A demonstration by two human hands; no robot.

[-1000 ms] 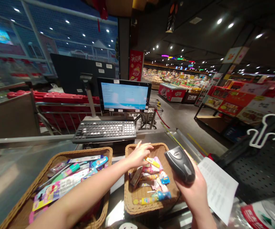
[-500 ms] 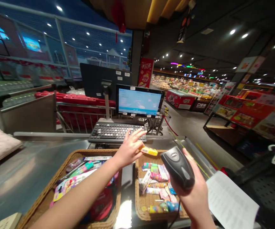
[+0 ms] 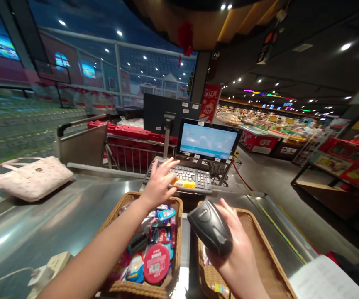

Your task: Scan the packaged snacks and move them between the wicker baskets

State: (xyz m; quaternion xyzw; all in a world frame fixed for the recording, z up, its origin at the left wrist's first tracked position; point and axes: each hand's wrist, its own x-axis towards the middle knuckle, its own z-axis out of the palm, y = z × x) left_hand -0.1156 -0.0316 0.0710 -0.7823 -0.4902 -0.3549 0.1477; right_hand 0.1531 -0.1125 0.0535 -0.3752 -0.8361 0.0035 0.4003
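My left hand pinches a small yellow packet and holds it raised above the left wicker basket, in front of the keyboard. That basket is full of small colourful packets and a round red tin. My right hand grips a dark grey barcode scanner over the right wicker basket, whose contents are mostly hidden by the hand.
A checkout monitor stands behind the keyboard. A pale pink handbag lies on the steel counter at left. A white power strip is at bottom left, a printed sheet at bottom right. Red carts and shop aisles lie beyond.
My left hand lifted the yellow packet out of the right basket and carried it left, over the left basket. The view swung left, bringing in the handbag. The scanner stayed in my right hand.
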